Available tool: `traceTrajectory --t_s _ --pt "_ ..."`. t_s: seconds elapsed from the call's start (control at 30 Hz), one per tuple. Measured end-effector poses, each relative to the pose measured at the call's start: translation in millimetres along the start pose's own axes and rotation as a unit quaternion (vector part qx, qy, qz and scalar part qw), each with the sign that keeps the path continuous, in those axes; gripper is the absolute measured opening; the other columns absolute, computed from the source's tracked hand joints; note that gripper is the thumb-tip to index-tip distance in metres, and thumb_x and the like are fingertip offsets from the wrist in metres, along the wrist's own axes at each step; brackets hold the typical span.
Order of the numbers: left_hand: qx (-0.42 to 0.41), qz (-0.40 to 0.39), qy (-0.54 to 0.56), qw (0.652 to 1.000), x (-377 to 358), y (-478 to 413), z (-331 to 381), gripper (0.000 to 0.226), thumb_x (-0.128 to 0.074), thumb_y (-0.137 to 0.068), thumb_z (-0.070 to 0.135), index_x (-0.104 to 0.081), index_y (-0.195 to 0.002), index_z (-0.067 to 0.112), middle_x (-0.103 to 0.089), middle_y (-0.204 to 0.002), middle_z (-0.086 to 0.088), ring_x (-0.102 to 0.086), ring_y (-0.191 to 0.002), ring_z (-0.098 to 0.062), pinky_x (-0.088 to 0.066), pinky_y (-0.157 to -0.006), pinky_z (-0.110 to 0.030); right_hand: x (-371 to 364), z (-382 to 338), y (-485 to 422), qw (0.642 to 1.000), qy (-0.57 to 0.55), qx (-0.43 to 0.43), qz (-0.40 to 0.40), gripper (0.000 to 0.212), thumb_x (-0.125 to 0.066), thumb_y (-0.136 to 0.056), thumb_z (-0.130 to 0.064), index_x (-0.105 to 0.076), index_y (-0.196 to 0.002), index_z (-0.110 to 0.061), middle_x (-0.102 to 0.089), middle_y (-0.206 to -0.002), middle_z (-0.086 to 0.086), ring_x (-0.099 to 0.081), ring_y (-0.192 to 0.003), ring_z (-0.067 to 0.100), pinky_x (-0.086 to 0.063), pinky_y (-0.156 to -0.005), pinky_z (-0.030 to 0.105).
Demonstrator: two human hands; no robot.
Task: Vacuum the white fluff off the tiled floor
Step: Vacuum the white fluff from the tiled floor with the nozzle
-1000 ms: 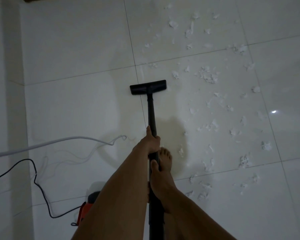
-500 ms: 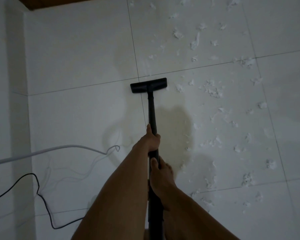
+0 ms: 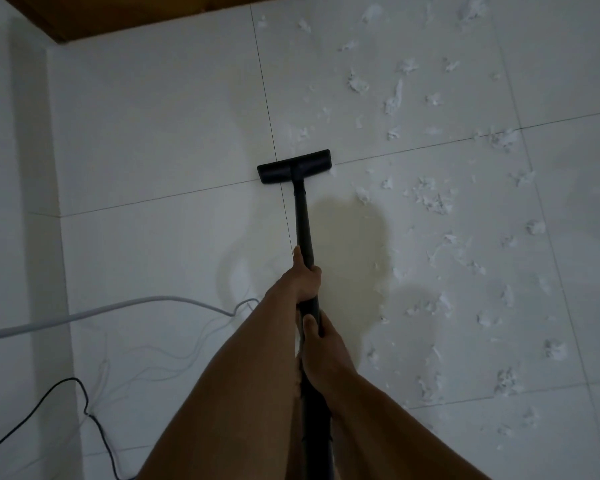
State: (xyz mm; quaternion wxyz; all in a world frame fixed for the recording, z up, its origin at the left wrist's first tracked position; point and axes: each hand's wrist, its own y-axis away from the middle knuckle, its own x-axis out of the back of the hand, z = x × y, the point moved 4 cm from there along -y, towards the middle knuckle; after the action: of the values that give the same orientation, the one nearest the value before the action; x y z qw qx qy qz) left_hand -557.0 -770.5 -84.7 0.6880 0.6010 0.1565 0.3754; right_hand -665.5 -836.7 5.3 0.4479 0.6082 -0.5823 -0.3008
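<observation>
Tiled floor [image 3: 153,133] shows nozzle [image 3: 294,167] pushed farther forward.

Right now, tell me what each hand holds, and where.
Both hold the black vacuum wand: the left grip wraps its shaft midway, the right grip just behind it, nearer the person.

left of the vacuum wand [image 3: 303,220], a slim bare forearm [image 3: 243,375] and bare left hand [image 3: 303,278]; right of it, likewise, the right hand [image 3: 323,355].
</observation>
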Motion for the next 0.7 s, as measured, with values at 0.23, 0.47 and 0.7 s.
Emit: traceTrajectory --t_s 0.23,0.47,0.7 --pt "-0.001 -0.006 -0.008 1.000 33.2 -13.3 26.6 0.075 -0.032 -0.110 0.039 0.023 -0.161 0.038 -0.054 -0.148 -0.022 -0.064 -0.118 -0.039 -0.050 -0.110 -0.053 -1.2 -42.4 -19.0 0.996 -0.088 0.012 -0.003 0.030 -0.035 -0.107 -0.034 -0.046 -0.135 -0.029 -0.058 -0.059 0.011 -0.051 -0.034 0.017 -0.048 -0.038 0.025" --pt "0.000 -0.010 -0.005 1.000 57.1 -18.3 47.2 0.074 -0.031 -0.111 0.037 0.023 -0.161 0.036 -0.050 -0.153 -0.021 -0.061 -0.125 -0.040 -0.047 -0.112 -0.054 -4.7 -66.7 -33.6 0.992 -0.126 -0.013 0.004 0.035 -0.037 -0.105 -0.037 -0.039 -0.140 -0.040 -0.060 -0.064 0.015 -0.055 -0.040 0.024 -0.051 -0.042 0.031" --pt "0.000 -0.012 0.003 1.000 82.8 -28.1 65.0 0.074 -0.031 -0.111 0.037 0.024 -0.161 0.037 -0.053 -0.150 -0.021 -0.063 -0.121 -0.039 -0.050 -0.110 -0.054 -5.1 -97.7 -45.1 0.990 -0.139 -0.024 -0.005 0.026 -0.037 -0.105 -0.039 -0.047 -0.128 -0.038 -0.058 -0.060 0.013 -0.054 -0.039 0.023 -0.049 -0.043 0.028"
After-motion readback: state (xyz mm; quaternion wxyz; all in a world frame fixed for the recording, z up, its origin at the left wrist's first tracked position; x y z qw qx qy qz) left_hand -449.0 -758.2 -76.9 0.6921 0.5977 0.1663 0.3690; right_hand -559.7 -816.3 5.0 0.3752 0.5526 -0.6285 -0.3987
